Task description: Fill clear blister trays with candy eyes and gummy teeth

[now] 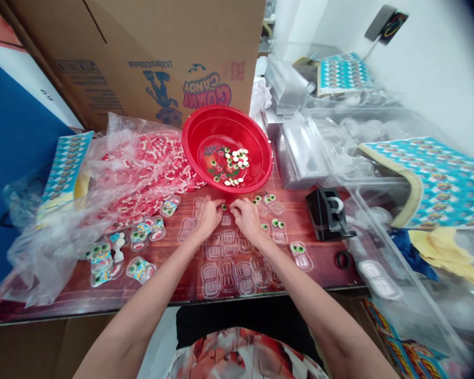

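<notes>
My left hand (pixel 210 215) has its fingertips closed on a green-and-white eyeball candy (pixel 223 207), just in front of the red basin (pixel 188 138). Beside it my right hand (pixel 246 217) is pinched, and whatever its fingers hold is too small to make out. Several small clear plastic trays (pixel 229 243) lie in rows under and below both hands. To the right, some trays have pairs of eyeball candies (pixel 278 223) in them. More eyeball candies (pixel 237 158), some with the white side up, lie at the bottom of the basin.
A plastic bag of red-and-white gummies (pixel 142 166) lies left, with filled packs (pixel 141 269) before it. A black tape dispenser (pixel 327 213) and a dark tape roll (pixel 343 259) stand right. Behind is a large cardboard box (pixel 142 42); clear tubs (pixel 373 231) and printed sheets (pixel 450 173) line the right.
</notes>
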Action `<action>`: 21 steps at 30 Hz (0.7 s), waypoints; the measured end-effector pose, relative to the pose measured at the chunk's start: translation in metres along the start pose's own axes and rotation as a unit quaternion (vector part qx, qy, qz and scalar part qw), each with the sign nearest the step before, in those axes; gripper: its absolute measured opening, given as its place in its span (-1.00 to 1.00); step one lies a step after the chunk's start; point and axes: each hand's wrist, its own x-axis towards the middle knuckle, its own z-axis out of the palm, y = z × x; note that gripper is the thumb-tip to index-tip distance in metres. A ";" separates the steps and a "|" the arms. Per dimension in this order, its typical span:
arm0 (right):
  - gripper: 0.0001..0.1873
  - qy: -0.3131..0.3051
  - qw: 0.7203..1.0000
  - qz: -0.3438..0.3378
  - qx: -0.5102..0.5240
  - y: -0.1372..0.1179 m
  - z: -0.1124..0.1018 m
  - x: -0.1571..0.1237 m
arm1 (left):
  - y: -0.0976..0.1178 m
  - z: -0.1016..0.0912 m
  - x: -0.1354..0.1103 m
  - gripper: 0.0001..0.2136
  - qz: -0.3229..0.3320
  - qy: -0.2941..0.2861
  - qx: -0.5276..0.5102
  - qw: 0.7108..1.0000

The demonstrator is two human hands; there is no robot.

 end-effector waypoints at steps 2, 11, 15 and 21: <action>-0.75 0.001 1.000 -0.005 -0.023 0.000 0.001 -0.001 | 0.001 -0.001 -0.001 -0.64 0.003 -0.010 0.013 1.000; -0.68 -0.008 0.987 0.025 -0.160 -0.001 -0.011 -0.021 | 0.002 -0.002 -0.004 -0.68 0.020 -0.017 0.081 0.996; -0.76 0.003 0.979 0.066 -0.195 0.000 -0.021 -0.027 | 0.001 -0.002 -0.003 -0.73 0.029 -0.024 0.101 0.994; -0.78 -0.005 0.970 0.025 -0.241 0.004 -0.014 -0.020 | 0.000 0.001 -0.005 -0.72 0.033 -0.022 0.104 0.994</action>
